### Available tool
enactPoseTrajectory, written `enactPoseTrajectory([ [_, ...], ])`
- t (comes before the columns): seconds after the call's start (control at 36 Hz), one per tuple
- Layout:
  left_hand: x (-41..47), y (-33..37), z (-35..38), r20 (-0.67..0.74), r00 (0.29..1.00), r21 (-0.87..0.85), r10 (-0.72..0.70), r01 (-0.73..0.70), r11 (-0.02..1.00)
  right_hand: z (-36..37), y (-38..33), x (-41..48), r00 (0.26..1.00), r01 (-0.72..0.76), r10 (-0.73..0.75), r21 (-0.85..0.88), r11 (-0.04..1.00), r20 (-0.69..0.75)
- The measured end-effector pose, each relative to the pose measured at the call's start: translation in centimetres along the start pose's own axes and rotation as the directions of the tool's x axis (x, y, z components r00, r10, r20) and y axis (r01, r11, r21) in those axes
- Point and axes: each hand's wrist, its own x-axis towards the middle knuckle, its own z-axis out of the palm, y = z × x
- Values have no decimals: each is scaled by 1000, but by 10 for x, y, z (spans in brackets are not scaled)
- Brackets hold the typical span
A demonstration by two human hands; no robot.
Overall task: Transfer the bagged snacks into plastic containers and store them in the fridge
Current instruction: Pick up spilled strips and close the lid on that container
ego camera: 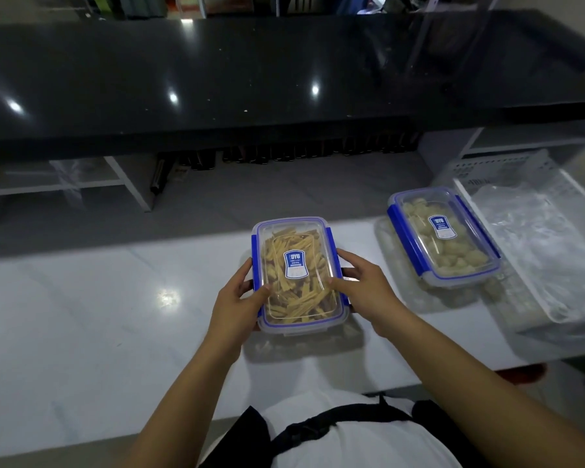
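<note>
A clear plastic container with blue clips [298,238], filled with yellow stick snacks, sits lidded on the white counter [81,315] in front of me. My left hand [238,300] grips its left side, thumb on the lid. My right hand [362,287] grips its right side, thumb pressing the lid near the edge. A second lidded container [441,233] with pale round snacks rests to the right, apart from both hands.
A white perforated basket [554,211] holding crumpled clear plastic bags [537,244] stands at the far right. A black glossy raised counter [217,79] runs across the back, with shelves and dark bottles [284,153] beneath it.
</note>
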Motion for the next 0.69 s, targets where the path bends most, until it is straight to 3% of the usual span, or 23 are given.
enactPoseTrajectory([
  [0.36,13,21,41,34,999,-4,-29,29,1000,-42,3,13,1000,14,-14,19,1000,25],
  [0.69,6,23,50,-42,998,27,-46,47,999,-46,7,11,997,55,-57,30,998,58],
])
